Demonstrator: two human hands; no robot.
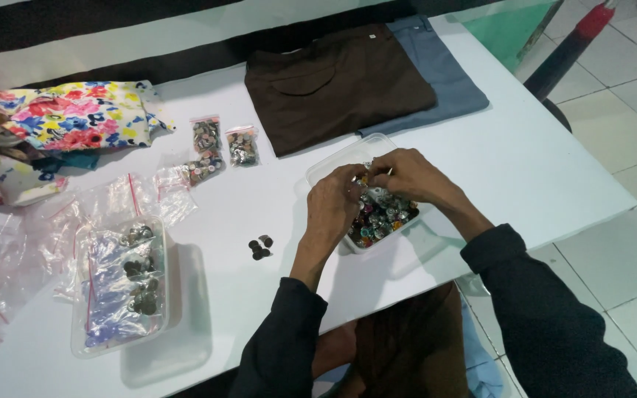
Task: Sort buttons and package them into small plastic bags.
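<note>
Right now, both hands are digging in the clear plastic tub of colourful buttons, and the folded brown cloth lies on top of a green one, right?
Not quite: in the head view the folded brown cloth lies on a grey-blue cloth, not green. Both hands, left and right, are indeed in the clear plastic tub of colourful buttons.

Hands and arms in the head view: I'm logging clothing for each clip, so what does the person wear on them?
Both arms are in long dark sleeves, black or near black, pushed up a little so the wrists show. The left hand and right hand are bare: no gloves. I can make out no watch, ring or bracelet, and no markings on the sleeves.
</note>
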